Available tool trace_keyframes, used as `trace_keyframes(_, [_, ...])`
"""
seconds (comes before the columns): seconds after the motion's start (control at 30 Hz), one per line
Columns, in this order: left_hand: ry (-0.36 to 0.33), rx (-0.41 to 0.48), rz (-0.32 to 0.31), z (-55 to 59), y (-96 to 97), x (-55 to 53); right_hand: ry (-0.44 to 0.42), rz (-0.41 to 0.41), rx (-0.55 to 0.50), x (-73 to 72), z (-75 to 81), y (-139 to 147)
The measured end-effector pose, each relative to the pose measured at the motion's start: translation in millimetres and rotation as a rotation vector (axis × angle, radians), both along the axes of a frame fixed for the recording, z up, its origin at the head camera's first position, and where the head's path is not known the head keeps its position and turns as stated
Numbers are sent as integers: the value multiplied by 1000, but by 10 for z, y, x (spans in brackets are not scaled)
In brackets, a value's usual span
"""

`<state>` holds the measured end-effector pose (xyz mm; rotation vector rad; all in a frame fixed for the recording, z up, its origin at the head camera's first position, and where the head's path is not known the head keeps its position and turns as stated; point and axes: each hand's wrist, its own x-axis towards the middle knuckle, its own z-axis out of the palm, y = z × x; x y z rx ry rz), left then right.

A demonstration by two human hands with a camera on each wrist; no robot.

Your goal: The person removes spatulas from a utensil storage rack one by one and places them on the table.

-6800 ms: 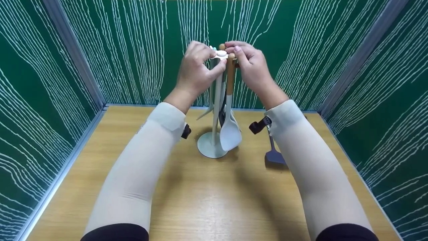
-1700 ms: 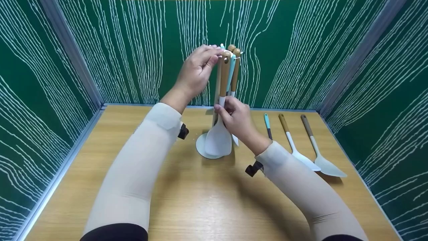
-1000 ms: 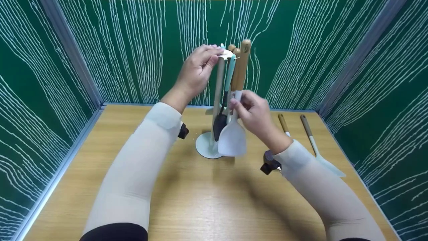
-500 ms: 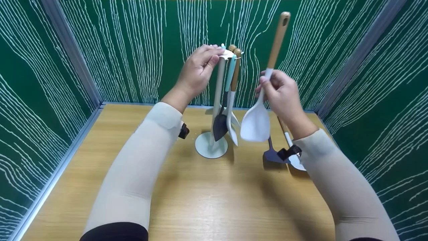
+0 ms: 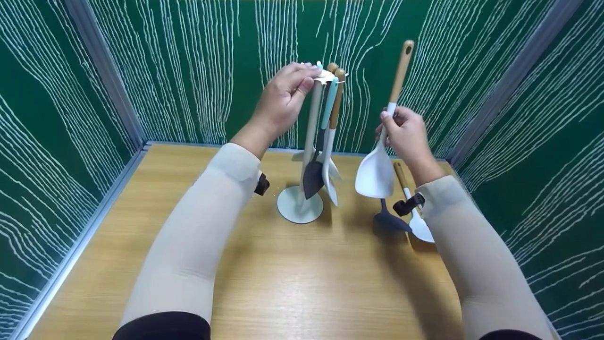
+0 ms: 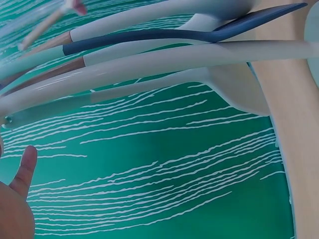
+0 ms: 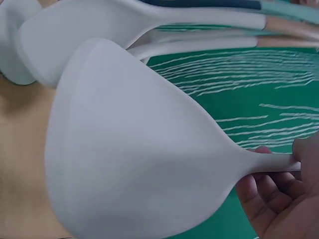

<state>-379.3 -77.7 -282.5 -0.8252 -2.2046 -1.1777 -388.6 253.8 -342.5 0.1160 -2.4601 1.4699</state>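
Observation:
My right hand [image 5: 408, 134] holds a white spatula [image 5: 376, 174] at its white neck, the wooden handle pointing up and the broad head down, off the table. Up close in the right wrist view, thumb and fingers [image 7: 271, 196] wrap the neck. My left hand [image 5: 285, 97] rests on the top of a pale utensil stand [image 5: 312, 120] with its fingers laid over the disc. In the left wrist view its thumb [image 6: 25, 172] is straight, apart from the pole. Still hanging there are several utensils, among them a dark-headed one with a turquoise handle [image 5: 329, 104] and a wooden-handled white one [image 5: 330, 156].
A dark spatula [image 5: 392, 223] and a white, wooden-handled spatula [image 5: 420, 229] lie on the wooden table [image 5: 283, 278] right of the stand, partly behind the right wrist. Green walls with white streaks [image 5: 198, 71] and metal posts [image 5: 101, 66] enclose the table.
My right hand has lifted the white spatula off the stand and carried it right, raising it and then lowering it a little. My left hand has stayed on the stand's top.

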Motion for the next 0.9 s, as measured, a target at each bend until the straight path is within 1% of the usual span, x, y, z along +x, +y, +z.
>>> trace_keyframes(0.17, [23,20,-10,-9,9,-19,-123,-4,-11,-196,-225,9])
trace_keyframes(0.3, [29,20,-9,-13,5,-18,-183,-10,30,-315,-404,-33])
trace_keyframes(0.47, [25,11,-3,-20,-6,-26,-252,-21,104,-409,-604,-97])
trace_keyframes(0.63, [30,11,-2,-25,-12,-35,-329,-13,128,-505,-799,-145])
trace_keyframes(0.9, [10,15,3,-32,-22,-39,-461,-13,162,-654,-1077,-200])
